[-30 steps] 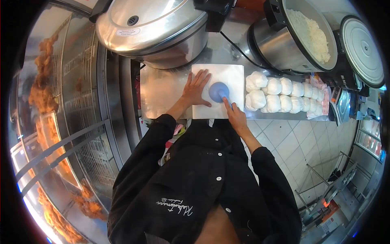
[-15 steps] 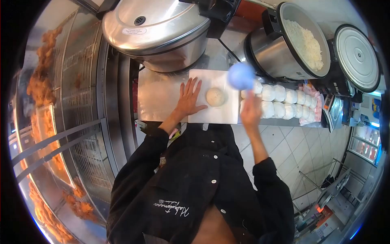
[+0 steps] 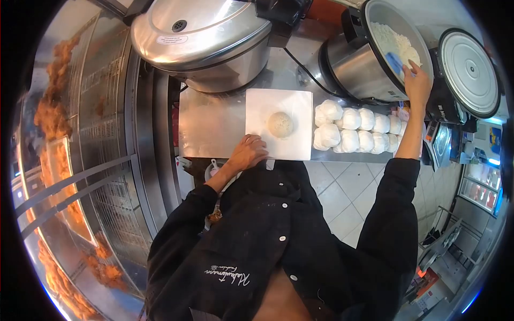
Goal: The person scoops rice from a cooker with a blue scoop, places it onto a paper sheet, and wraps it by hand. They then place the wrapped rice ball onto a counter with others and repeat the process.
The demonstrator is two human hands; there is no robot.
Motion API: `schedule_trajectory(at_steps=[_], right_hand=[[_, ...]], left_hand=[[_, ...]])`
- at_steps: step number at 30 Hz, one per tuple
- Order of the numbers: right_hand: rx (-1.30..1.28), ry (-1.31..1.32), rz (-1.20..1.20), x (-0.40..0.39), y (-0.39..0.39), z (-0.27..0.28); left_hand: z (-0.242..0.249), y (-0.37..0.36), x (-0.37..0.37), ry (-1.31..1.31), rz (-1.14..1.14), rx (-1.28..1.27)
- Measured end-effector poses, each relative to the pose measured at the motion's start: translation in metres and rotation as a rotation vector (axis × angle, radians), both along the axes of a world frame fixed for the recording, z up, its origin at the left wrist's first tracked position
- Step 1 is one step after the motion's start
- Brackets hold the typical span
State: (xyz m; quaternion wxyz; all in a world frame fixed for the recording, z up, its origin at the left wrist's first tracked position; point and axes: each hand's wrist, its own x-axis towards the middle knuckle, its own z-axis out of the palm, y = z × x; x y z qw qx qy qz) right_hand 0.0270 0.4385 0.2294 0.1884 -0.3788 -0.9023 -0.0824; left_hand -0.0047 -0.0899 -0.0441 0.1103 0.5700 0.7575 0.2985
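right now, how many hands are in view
2: the left hand at the near left corner of the white paper, the right hand at the open pot, holding a blue scoop.

The blue scoop (image 3: 394,62) is partly hidden; the closed cooker (image 3: 202,45) — cut off above.

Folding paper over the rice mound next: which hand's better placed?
Left, probably: the left hand is at the near-left corner of the paper. The right hand is at the open cooker, holding the scoop.
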Motion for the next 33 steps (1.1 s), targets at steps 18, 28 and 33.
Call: schedule_trajectory(at_steps=[18, 28, 33], right_hand=[[-0.696, -0.198, 0.810, 0.062, -0.275, -0.196], [-0.795, -0.271, 0.756, 0.039, -0.267, -0.191], [-1.025, -0.270, 0.652, 0.028, -0.256, -0.193]], left_hand=[[0.041, 0.048, -0.052, -0.630, 0.314, -0.099], [0.062, 0.053, -0.045, -0.581, 0.326, -0.099], [0.045, 0.053, -0.054, -0.610, 0.320, -0.117]])
